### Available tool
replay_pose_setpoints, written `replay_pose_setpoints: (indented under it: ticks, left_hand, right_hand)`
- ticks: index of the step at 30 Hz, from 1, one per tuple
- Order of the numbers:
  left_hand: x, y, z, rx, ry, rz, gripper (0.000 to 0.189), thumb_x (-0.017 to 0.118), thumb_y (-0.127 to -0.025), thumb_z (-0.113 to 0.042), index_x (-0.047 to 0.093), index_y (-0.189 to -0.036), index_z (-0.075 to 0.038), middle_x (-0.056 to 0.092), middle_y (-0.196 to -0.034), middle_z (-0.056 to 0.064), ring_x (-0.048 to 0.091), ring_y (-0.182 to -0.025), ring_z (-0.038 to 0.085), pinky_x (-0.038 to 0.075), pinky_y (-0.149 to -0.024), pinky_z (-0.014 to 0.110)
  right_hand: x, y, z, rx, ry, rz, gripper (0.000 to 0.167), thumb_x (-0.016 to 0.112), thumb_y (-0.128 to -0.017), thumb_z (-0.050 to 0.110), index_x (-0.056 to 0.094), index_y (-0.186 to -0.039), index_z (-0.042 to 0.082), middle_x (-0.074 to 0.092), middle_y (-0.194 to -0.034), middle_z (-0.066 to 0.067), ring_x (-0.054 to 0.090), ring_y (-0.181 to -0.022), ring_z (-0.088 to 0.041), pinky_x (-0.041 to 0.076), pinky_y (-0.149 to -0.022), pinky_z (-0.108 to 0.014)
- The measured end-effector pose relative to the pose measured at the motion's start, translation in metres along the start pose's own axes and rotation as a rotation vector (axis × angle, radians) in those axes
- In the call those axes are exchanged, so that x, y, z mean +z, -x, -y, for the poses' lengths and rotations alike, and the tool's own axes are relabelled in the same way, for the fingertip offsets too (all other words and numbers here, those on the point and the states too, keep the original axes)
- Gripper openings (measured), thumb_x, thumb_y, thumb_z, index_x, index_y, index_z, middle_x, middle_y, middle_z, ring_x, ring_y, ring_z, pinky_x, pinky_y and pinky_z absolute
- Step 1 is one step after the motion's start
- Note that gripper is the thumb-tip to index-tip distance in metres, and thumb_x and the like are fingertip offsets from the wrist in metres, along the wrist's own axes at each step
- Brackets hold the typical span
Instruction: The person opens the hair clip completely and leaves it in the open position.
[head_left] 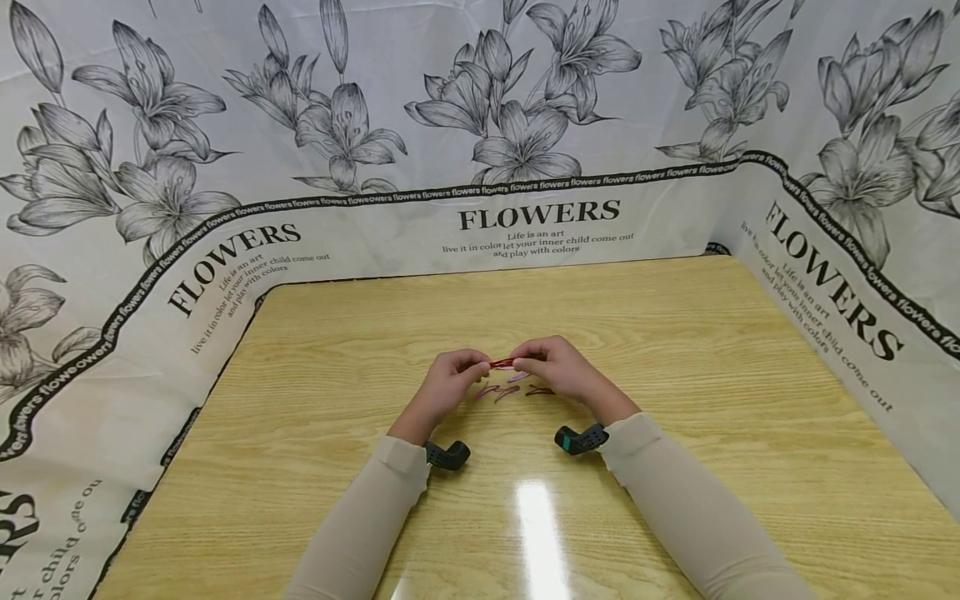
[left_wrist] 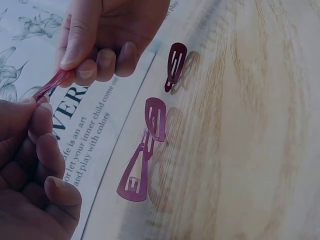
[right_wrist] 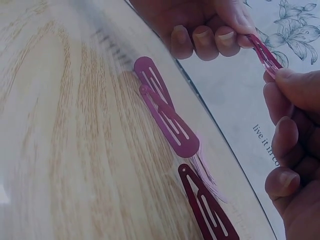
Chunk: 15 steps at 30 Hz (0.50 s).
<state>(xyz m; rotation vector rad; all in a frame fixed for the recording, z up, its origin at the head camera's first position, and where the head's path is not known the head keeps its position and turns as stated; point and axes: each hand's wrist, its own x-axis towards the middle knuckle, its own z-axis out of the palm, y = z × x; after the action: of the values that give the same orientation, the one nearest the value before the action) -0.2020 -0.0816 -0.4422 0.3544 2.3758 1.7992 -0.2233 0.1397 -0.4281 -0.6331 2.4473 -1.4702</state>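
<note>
Pinching a red hair clip (head_left: pixel 502 363) from its two ends, gripping one end with the left hand (head_left: pixel 452 377) and the other with the right hand (head_left: pixel 557 365), pressing thumb to forefinger on both sides, probably for fine control over something so thin. Holding the clip in the air between the hands, over the wooden table (head_left: pixel 645 517), likely for room around the fingertips and a good sight of the work. Appearing layered in the wrist views; cannot tell between one clip and several. Curling the remaining fingers loosely toward the palms, apparently out of the way of the pinch. Sharing the table below with two mauve clips (right_wrist: pixel 174 125) just beside each other, a dark red clip (right_wrist: pixel 206 202) nearer the right hand, and thin lilac strands (right_wrist: pixel 207 176) near the clips, seemingly grouped for easy reach. Wearing a black wrist device (head_left: pixel 447 456) at each cuff, presumably for filming the fingers closely. Facing a flower-printed cloth (head_left: pixel 390 242) around the table's edge, perhaps for screening off the surroundings.
</note>
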Motion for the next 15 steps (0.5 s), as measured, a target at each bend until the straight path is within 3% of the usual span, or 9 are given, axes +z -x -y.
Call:
replay_pose_setpoints:
  ticks: [6,10,15]
  left_hand:
    - [-0.002,-0.001,-0.001,-0.012,-0.016,0.011,0.025,0.056,-0.099,-0.020,0.068,-0.107,-0.001,0.065,-0.102,0.022,0.053,-0.087,0.018,0.046,-0.086,0.045]
    - [-0.004,0.005,-0.013,-0.005,-0.013,0.020,0.022,0.053,-0.100,-0.016,0.068,-0.105,0.000,0.064,-0.101,0.024,0.053,-0.087,0.022,0.045,-0.084,0.044]
    - [-0.003,0.013,-0.026,0.008,-0.010,0.001,0.021,0.054,-0.099,-0.014,0.068,-0.102,0.001,0.065,-0.093,0.016,0.053,-0.084,0.022,0.046,-0.077,0.037]
  right_hand:
    - [0.000,-0.001,0.001,-0.019,0.004,0.008,0.021,0.060,-0.096,0.020,0.072,-0.106,0.006,0.069,-0.100,-0.019,0.046,-0.065,-0.018,0.042,-0.060,-0.028]
    - [0.001,-0.001,0.000,-0.036,0.008,0.010,0.020,0.060,-0.097,0.020,0.072,-0.105,0.006,0.069,-0.099,-0.019,0.045,-0.064,-0.016,0.041,-0.059,-0.027]
    - [0.002,-0.001,-0.001,-0.028,0.000,0.007,0.020,0.060,-0.097,0.020,0.072,-0.105,0.006,0.069,-0.098,-0.018,0.045,-0.063,-0.016,0.041,-0.059,-0.027]
